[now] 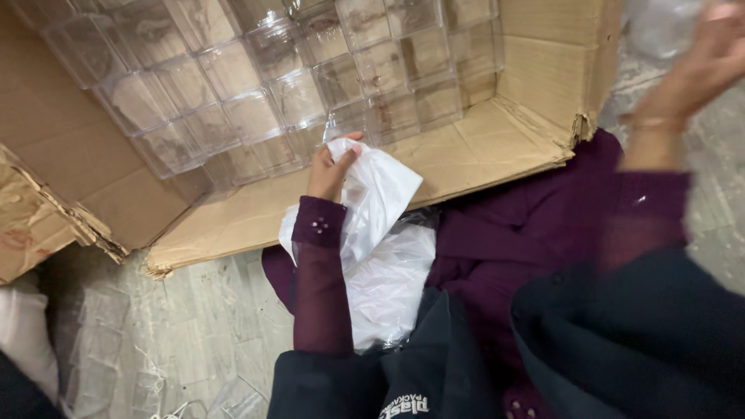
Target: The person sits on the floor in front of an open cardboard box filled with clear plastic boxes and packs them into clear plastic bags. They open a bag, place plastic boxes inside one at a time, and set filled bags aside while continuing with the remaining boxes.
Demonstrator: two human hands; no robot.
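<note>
- Clearly the left hand (pixel 330 167) has fingers and thumb pinched together on the top edge of a thin white plastic bag (pixel 376 198), which hangs below the fingertips over the lap
- Likely very light, limp and slippery; a gather of the film holds better than a single flat layer
- Just beyond the fingertips stand stacked clear plastic boxes (pixel 272 85) in an open cardboard carton (pixel 473 151); they look stiff but easily cracked
- The right hand (pixel 698 66) is raised and blurred, its fingers loosely spread, holding nothing that can be made out
- Open carton floor lies right of the fingers, its torn flap edge nearer the lap

Dim, flat indoor light, soft glare on clear plastic boxes (pixel 310 85), motion-blurred right hand (pixel 698 70).
</note>
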